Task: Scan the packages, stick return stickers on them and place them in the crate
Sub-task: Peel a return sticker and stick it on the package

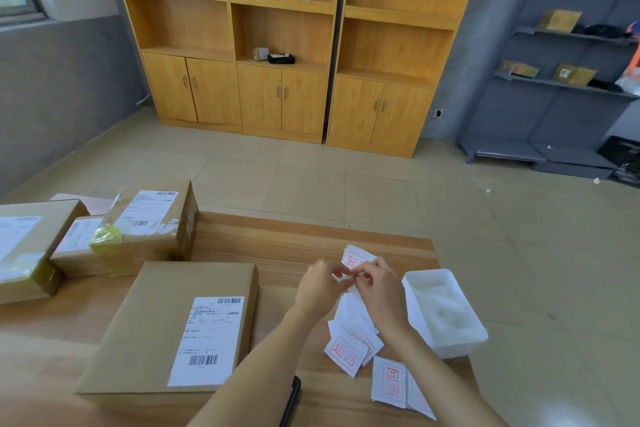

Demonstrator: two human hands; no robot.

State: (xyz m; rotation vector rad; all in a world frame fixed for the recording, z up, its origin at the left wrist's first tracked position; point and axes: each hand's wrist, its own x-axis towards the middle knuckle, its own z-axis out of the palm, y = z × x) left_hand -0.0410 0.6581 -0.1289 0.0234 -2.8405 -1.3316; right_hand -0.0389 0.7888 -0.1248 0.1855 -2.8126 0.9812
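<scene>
— Nearest package [173, 326] lies on the table [294, 239], carrying only its shipping label [211, 340]?
— Yes. My left hand [318, 291] and right hand [381, 291] both pinch one sticker [356, 262] near the pile [346, 352]; sticking and crating remain, I judge.

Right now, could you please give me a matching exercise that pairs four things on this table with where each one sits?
Things:
1. flat box
2. white tray
3. raised sticker
4. loose stickers

Places:
A. pinched between the left hand and the right hand
B. flat on the table, nearer the person than the hands
C. at the table's right edge
D. left of both hands

Pairs: 1-D, 2-C, 3-A, 4-B.
</scene>
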